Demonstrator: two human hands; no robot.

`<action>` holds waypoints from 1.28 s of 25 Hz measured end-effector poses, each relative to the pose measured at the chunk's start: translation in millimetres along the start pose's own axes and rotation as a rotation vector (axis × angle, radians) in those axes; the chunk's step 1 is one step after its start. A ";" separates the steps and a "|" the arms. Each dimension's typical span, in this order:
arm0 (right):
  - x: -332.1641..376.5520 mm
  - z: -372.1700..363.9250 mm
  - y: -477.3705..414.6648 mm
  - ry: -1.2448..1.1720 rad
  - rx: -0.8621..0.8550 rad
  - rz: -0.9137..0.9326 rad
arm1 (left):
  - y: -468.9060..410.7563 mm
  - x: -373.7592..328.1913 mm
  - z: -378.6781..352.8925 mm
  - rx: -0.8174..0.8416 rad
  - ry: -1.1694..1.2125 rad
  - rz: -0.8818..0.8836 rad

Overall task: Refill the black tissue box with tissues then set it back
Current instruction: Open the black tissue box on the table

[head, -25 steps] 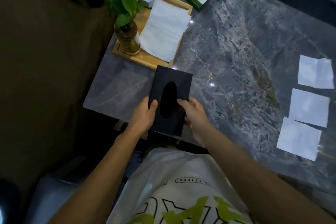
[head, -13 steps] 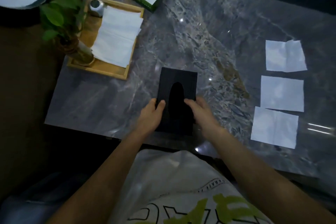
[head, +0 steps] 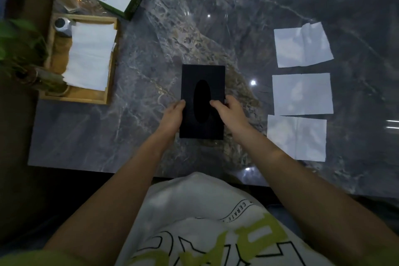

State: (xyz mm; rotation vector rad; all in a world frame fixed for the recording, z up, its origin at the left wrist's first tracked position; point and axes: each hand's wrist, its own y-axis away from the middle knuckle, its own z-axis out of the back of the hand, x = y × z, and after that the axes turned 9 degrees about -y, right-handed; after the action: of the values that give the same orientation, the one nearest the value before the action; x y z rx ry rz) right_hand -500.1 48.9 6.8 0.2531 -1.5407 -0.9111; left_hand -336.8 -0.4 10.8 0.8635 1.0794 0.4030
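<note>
Both bare forearms reach straight out from the body, angling in a bit toward each other. The left hand point(head: 172, 117) and right hand point(head: 232, 114) each grip a long side of the black tissue box point(head: 203, 73), thumbs laid flat on top, the other fingers mostly hidden.

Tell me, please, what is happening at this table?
A person holds a black box by its long sides, left hand on one side and right hand on the other, low over the table. The oval opening faces up and looks dark, with no tissue showing. Three tissues lie flat to the right of the box. A stack of tissues sits in a tray on the left.
</note>
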 end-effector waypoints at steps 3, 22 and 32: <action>-1.4 -5.8 -8.0 0.034 -0.034 0.008 | -6.2 1.7 2.8 0.020 0.012 -0.013; 11.9 1.8 6.2 -0.088 0.012 -0.076 | -17.4 6.7 39.3 0.030 0.155 -0.046; 37.9 -10.2 28.7 -0.351 0.210 -0.265 | 9.8 -13.1 30.8 0.422 0.414 -0.087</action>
State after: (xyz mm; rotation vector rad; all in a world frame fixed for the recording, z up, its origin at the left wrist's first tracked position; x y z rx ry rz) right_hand -489.0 39.7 53.3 0.4763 -1.9643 -1.0403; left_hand -314.1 -15.8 32.3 1.1279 1.6165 0.2901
